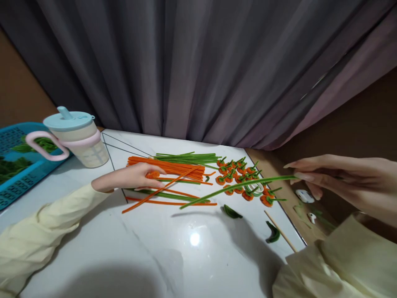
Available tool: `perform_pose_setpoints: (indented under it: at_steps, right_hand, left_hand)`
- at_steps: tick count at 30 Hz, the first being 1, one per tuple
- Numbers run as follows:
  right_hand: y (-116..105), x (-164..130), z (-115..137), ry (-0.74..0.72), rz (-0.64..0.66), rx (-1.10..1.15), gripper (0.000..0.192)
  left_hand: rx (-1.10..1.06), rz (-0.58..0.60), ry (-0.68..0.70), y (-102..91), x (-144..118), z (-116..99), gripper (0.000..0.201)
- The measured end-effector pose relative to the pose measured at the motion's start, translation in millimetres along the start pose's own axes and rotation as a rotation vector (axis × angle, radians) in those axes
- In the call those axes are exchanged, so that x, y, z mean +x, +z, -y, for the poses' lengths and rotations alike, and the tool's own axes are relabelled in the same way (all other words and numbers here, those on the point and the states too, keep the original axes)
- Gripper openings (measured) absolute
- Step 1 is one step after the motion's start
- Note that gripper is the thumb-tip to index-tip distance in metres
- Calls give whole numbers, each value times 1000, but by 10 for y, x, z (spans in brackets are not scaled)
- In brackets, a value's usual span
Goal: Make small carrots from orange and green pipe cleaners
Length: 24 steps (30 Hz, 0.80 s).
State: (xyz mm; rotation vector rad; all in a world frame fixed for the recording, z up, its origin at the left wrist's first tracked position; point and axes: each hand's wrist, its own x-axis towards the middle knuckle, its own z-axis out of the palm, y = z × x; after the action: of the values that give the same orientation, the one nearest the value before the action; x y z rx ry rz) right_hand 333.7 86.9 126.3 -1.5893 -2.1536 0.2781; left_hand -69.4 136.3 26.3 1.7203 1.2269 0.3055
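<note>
- Fuzzy green chenille runs out from my right hand: a long green pipe cleaner, thin and slightly bowed, pinched at one end between my thumb and fingertips, its far end hanging free just above the table towards my left.
- My right fingers are long, drawn together and clamped on that stem, raised off the surface.
- My left hand lies low on the table, fingers curled shut around a small orange coil, tight and furry like a little spring.
- Just past my left fingertips lies a bundle of orange pipe cleaners, straight and velvety, with a bundle of green pipe cleaners beyond it; a few loose orange and green lengths cross under my left hand.
- Between my two hands sits a cluster of small pumpkins, round orange coils, each with a green stalk.
- Nearer to me than the green stem lie two short curved green scraps and a thin wooden stick.
- Below my right fingers, off the table's edge, rest two small white objects; I cannot tell what they are.
- Glossy white marble-look tabletop carries it all, with a bright lamp glare on it.
- Beyond my left wrist stands a pale cup with a blue lid and pink handle, beside a blue plastic basket holding green leaves.
- Grey pleated curtains hang behind; my sleeves are pale yellow.
</note>
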Motion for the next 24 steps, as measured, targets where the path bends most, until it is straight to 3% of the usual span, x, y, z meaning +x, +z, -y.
perform_pose_setpoints:
  at_steps: [3, 5, 8, 13, 18, 23, 24]
  right_hand:
    - [32, -6, 89, -31, -22, -3, 34]
    - [81, 42, 210, -89, 16, 12, 31]
    - [150, 138, 335, -131, 99, -8, 34]
    - [175, 223, 281, -89, 108, -64, 36]
    - [257, 278, 305, -165, 156, -155, 28]
    - [761, 374, 656, -434, 212, -179, 27]
    - [886, 389, 752, -483, 295, -135, 28]
  left_hand:
    - [-184, 180, 34, 113, -23, -16, 50]
    - [-379, 359, 60, 225, -30, 24, 47]
    - [-614, 482, 107, 358, -47, 80, 39]
    - [-640, 551, 19, 444, -116, -16, 27]
    - [-527, 498, 50, 489, -176, -148, 27]
    - [-501, 501, 74, 515, -209, -188, 27]
    - [-497, 497, 76, 518, -213, -187, 27]
